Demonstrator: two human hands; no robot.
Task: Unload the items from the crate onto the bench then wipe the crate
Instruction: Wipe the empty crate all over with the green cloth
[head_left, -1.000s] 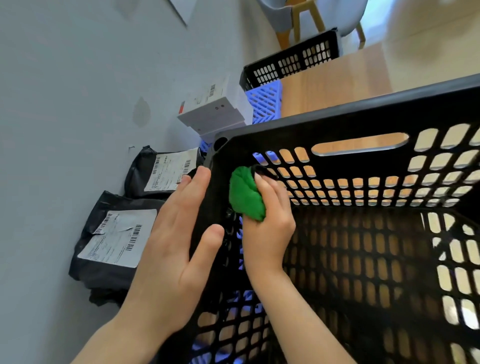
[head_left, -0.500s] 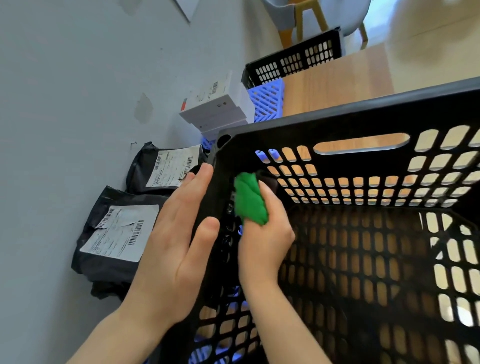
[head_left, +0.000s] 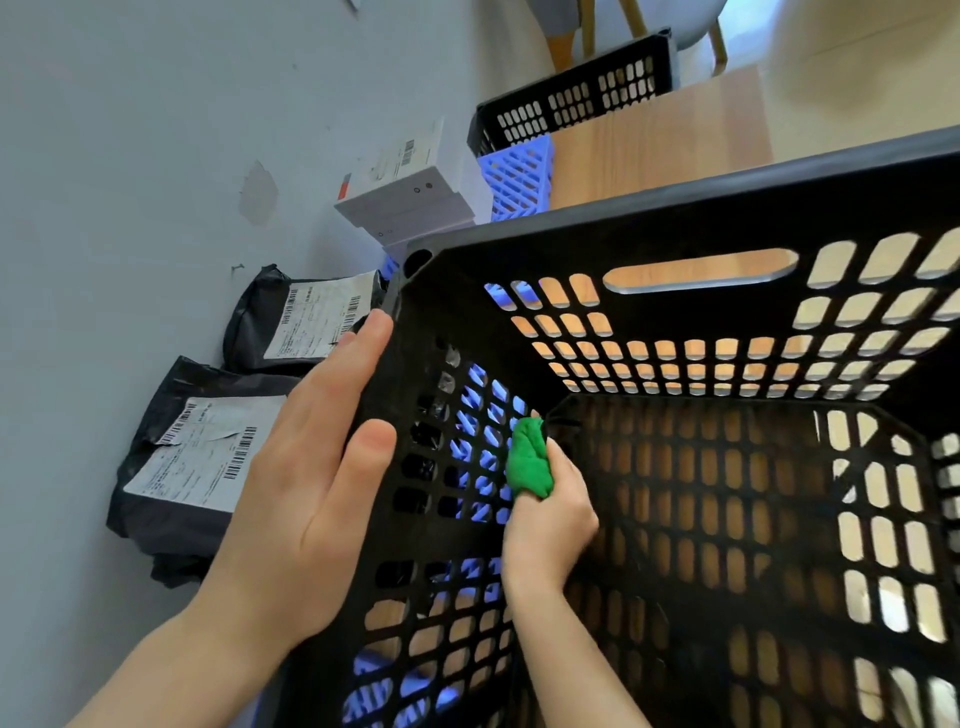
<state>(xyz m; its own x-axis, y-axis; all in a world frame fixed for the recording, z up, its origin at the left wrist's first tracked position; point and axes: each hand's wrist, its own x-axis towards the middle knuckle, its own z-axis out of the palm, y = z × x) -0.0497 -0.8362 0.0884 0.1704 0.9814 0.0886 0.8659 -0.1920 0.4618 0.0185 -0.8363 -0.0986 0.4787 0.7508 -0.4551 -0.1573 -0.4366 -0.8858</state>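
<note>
A large black slotted crate (head_left: 701, 208) fills the right half of the view, and nothing lies inside it. My left hand (head_left: 306, 467) grips its left wall near the far corner, fingers outside and thumb on the rim. Reaching deep inside, my right hand (head_left: 550, 525) holds a bunched green cloth (head_left: 527, 460) pressed against the left inner wall, close to the floor's far left corner. Two black parcels with white labels (head_left: 192, 457) (head_left: 311, 322) and stacked white boxes (head_left: 405, 197) lie on the bench to the crate's left.
A grey wall (head_left: 130, 156) runs close along the left. A blue lattice crate (head_left: 519, 176) sits behind the white boxes, with another black crate (head_left: 571, 104) beyond it. The wooden bench top (head_left: 660, 135) shows behind the big crate.
My right hand has slid the green cloth down the left inner wall, from near the top corner to near the floor. My left hand keeps its hold on the rim.
</note>
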